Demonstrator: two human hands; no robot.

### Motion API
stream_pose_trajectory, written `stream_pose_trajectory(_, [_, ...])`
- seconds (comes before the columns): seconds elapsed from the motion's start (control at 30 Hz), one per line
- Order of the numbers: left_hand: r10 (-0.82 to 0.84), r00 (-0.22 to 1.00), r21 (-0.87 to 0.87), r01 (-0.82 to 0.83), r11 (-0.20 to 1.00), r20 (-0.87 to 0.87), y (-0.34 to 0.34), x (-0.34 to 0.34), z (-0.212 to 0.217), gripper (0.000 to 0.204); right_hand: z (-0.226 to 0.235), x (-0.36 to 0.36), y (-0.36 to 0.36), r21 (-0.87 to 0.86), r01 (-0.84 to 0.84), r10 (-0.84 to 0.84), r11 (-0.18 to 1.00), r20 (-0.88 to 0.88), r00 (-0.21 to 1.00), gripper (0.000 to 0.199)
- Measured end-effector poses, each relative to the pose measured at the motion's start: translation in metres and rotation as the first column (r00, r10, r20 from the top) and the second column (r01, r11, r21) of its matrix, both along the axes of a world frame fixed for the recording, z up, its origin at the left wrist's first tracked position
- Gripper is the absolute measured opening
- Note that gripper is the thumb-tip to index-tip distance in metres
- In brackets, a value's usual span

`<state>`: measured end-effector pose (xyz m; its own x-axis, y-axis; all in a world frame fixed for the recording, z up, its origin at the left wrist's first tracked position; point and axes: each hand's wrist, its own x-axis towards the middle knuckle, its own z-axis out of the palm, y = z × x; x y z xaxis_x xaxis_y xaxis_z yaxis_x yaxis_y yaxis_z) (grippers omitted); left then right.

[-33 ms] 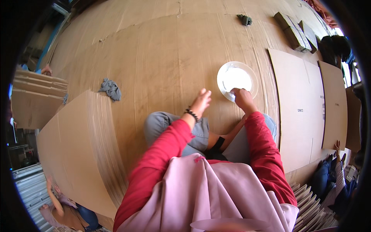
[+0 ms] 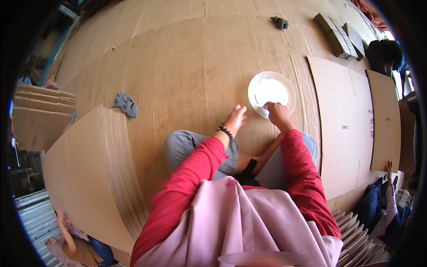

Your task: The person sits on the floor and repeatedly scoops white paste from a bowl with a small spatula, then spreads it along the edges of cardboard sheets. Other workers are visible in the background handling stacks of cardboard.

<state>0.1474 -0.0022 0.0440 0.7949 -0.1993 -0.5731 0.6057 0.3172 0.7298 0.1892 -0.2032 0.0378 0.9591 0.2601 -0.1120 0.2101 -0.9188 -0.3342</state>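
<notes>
On the cardboard in front of me stands a round, pale, see-through bowl (image 2: 290, 88) with bright white contents (image 2: 270, 90). Fingers curled, my right hand (image 2: 279, 115) is at the bowl's near rim; something small and pale shows by the fingertips, too small to make out. My left hand (image 2: 235, 120) hovers to the left of the bowl, apart from it, fingers stretched out and holding nothing. A dark beaded bracelet (image 2: 226, 132) circles that wrist.
A stack of flat cardboard sheets (image 2: 89, 169) stands at the left, by a grey crumpled cloth (image 2: 126, 105). Large cardboard sheets (image 2: 340, 129) lie at the right. A dark rag (image 2: 280, 22) and strapped bundles (image 2: 336, 35) lie farther off. Other people work at both sides.
My left hand has shifted slightly to the right, closer to the bowl. My right hand stays at the bowl's rim.
</notes>
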Motion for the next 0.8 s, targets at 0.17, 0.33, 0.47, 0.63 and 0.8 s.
stream_pose_trajectory(0.17, [-0.014, 0.993, -0.217, -0.012, 0.976, -0.117, -0.050, 0.007, -0.024, 0.039, -0.005, 0.013, -0.007, 0.198, 0.015, 0.002, 0.980, -0.083, 0.997, 0.017])
stream_pose_trajectory(0.33, [0.080, 0.982, -0.249, -0.122, 0.961, -0.172, -0.044, 0.007, -0.025, 0.035, -0.017, 0.026, -0.030, 0.615, 0.113, -0.064, 0.780, -0.101, 0.993, 0.014])
stream_pose_trajectory(0.47, [0.159, 0.987, -0.392, -0.150, 0.908, -0.009, -0.048, 0.008, -0.033, 0.041, -0.031, 0.018, -0.028, 0.061, -0.123, 0.111, 0.990, 0.176, 0.978, 0.013])
stream_pose_trajectory(0.63, [0.087, 0.996, -0.425, -0.084, 0.901, -0.013, -0.059, 0.000, -0.049, 0.038, -0.032, 0.009, -0.022, 0.080, -0.211, 0.200, 0.974, 0.134, 0.971, 0.007])
stream_pose_trajectory(0.8, [0.027, 0.988, -0.182, -0.054, 0.982, -0.150, -0.052, 0.003, -0.051, 0.053, -0.015, 0.010, -0.033, 0.540, 0.090, -0.006, 0.837, -0.155, 0.988, 0.014])
